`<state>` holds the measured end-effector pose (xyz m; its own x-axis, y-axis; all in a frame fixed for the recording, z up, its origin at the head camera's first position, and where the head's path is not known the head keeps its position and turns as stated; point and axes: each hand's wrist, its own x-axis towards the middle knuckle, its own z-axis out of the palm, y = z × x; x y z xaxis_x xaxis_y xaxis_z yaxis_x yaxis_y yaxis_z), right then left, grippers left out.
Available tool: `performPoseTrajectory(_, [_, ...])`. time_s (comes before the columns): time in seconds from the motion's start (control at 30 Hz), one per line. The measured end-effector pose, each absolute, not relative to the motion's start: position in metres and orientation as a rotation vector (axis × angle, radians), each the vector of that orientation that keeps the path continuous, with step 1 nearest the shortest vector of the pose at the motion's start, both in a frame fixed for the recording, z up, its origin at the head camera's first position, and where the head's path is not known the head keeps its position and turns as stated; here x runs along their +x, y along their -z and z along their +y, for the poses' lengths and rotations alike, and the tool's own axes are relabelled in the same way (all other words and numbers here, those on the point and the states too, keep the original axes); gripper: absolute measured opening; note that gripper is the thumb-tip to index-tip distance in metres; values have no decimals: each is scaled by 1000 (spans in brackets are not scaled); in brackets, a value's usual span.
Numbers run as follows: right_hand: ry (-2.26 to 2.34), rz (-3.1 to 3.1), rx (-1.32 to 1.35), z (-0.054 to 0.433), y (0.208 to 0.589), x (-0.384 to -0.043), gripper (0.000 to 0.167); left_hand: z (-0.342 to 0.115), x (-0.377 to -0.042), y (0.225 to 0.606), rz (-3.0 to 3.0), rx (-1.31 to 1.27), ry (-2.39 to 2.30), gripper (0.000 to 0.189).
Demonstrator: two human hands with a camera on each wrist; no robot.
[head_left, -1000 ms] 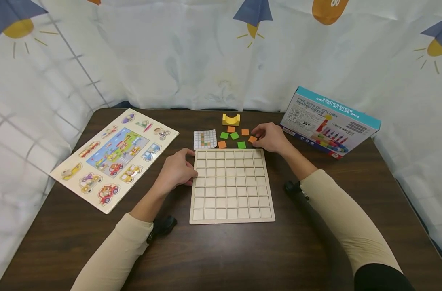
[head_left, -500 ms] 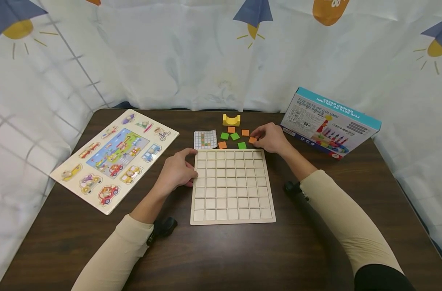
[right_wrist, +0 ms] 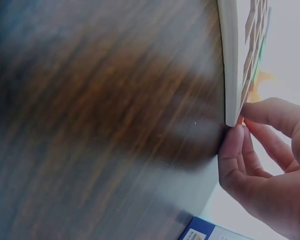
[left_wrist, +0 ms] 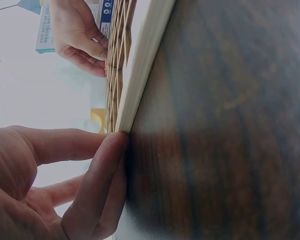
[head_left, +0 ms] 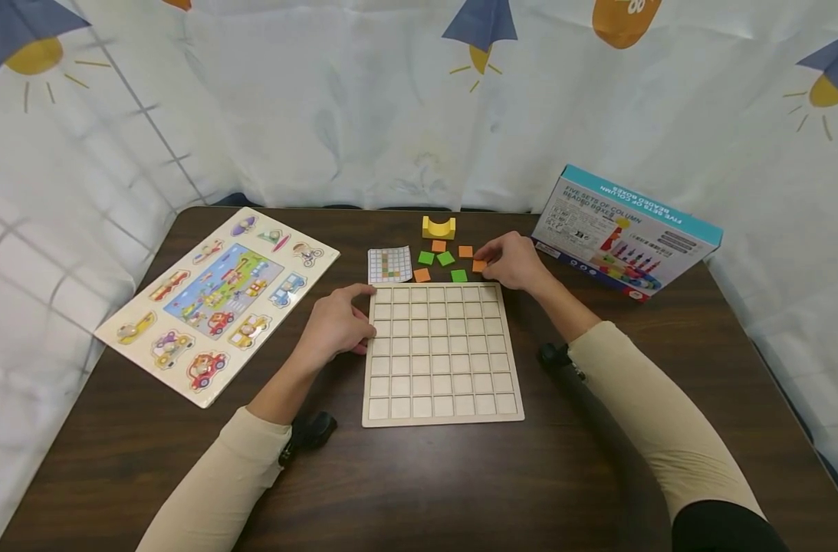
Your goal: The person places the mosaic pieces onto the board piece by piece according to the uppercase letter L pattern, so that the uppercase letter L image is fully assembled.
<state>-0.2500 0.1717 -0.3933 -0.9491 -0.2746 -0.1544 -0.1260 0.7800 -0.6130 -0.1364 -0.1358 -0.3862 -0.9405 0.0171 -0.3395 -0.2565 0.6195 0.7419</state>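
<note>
A pale wooden grid board (head_left: 442, 346) with rows of square cells lies mid-table. My left hand (head_left: 334, 326) touches its left side, forefinger by the far corner and thumb lower down; in the left wrist view the fingertips meet the board's edge (left_wrist: 142, 65). Just past the far right corner, my right hand (head_left: 514, 261) has its fingertips at a small orange tile (head_left: 479, 266), which it appears to pinch against the table; the fingers partly cover the tile. Several orange and green tiles (head_left: 445, 258) lie behind the board, beside a small pattern card (head_left: 389, 257) with a coloured grid.
A yellow arched block (head_left: 438, 228) stands at the table's far edge. On the left lies a picture puzzle board (head_left: 218, 307) with vehicles. A blue-topped toy box (head_left: 619, 234) stands right of my right hand. A white curtain (head_left: 377, 107) hangs behind the table.
The grid board has shifted very slightly right and towards me at its near edge. The orange tile at my right fingertips has turned a little straighter. Both hands stay almost in place.
</note>
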Motion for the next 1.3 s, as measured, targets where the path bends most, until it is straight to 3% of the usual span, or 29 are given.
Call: performPoseTrajectory(1.3, [1200, 2612, -398, 161, 385, -226, 27, -136, -137, 388, 2553, -190, -1226, 71])
